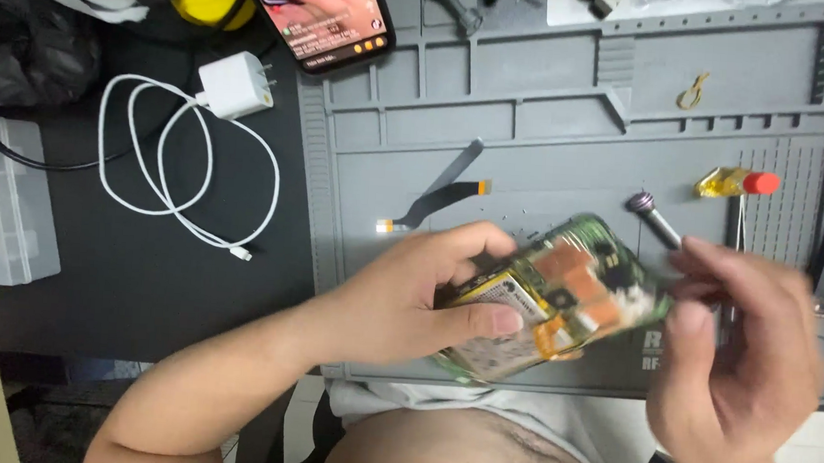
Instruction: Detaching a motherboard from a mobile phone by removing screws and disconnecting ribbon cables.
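My left hand (418, 294) grips an opened phone (561, 293) with its back off, showing a battery, a green board and copper patches. The thumb lies across the battery side. My right hand (739, 347) is closed around a small screwdriver (656, 223) whose grey shaft and round dark cap stick up past the fingers. Its working end is hidden by the fingers near the phone's right end. The right hand is blurred.
A grey repair mat (534, 105) covers the desk. On it lie a black flex cable (438, 195), a yellow bottle with a red cap (734, 183) and a small gold loop (694, 91). A white charger with cable (235, 85), a lit phone (325, 12) and a clear box (4, 202) are at left.
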